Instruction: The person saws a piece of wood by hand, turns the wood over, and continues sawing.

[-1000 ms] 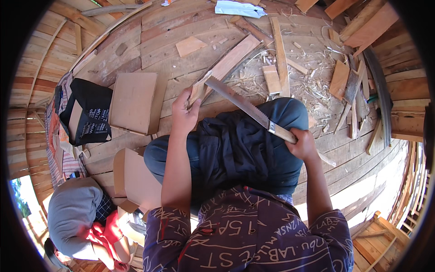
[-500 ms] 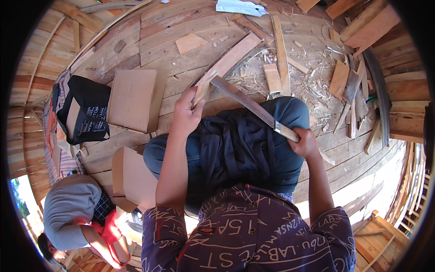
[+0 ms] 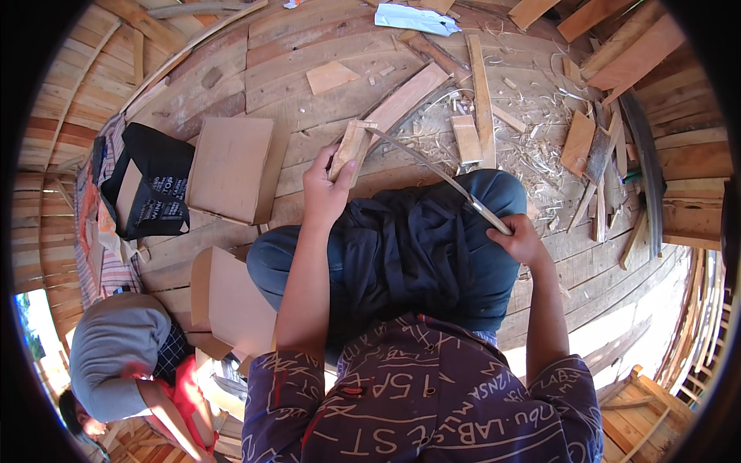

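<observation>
Now left hand (image 3: 326,193) grips wood block (image 3: 351,147); right hand (image 3: 521,241) clasps blade (image 3: 432,171), swung lower

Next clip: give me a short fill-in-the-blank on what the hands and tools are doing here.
1. The left hand grips a small block of ____.
2. The right hand holds a long ____ by its handle, the tip meeting the block.
3. Pale curly ____ lie scattered on the plank floor ahead of the knees.
4. A black ____ lies beside a flat cardboard box on the person's left.

Missing words: wood; knife; shavings; bag
</observation>
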`<state>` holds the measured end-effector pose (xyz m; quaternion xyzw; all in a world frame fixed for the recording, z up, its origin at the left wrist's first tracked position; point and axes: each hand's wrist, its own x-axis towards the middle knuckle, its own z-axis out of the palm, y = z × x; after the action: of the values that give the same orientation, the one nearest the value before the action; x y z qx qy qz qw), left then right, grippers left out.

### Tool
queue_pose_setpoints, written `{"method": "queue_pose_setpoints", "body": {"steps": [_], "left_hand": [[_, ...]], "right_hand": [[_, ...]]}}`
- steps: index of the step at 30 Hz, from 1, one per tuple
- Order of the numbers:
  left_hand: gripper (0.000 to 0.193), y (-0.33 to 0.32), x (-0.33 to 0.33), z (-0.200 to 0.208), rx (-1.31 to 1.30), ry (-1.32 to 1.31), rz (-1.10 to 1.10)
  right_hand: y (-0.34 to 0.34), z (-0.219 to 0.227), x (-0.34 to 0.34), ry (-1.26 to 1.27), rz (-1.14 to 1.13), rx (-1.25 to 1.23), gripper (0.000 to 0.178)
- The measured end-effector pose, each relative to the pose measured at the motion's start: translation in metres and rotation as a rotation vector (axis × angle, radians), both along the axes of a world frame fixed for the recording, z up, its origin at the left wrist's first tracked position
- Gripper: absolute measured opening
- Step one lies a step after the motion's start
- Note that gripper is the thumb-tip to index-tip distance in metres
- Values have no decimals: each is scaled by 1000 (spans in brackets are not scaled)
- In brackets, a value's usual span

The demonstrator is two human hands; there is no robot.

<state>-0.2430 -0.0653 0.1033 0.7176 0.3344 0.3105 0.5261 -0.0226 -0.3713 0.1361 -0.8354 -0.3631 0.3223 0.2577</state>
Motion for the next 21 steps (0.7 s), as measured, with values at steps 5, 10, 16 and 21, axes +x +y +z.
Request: {"method": "queue_pose_setpoints", "body": {"steps": [5,10,16,21], "left_hand": [[22,9,-1,-2,-101,-59,-27],[26,20,-10,1,-340,-60,-48],[28,38,-21,-4,-545,-162,-71],[29,39,-25,-4,-667,-223,-60]], "right_hand": [[10,3,38,536,-37,-222,31],[9,7,36,686,-70,-223,28],[15,10,41,845,-68,-261,30],[13,11,48,912,-30,-257,31]]}}
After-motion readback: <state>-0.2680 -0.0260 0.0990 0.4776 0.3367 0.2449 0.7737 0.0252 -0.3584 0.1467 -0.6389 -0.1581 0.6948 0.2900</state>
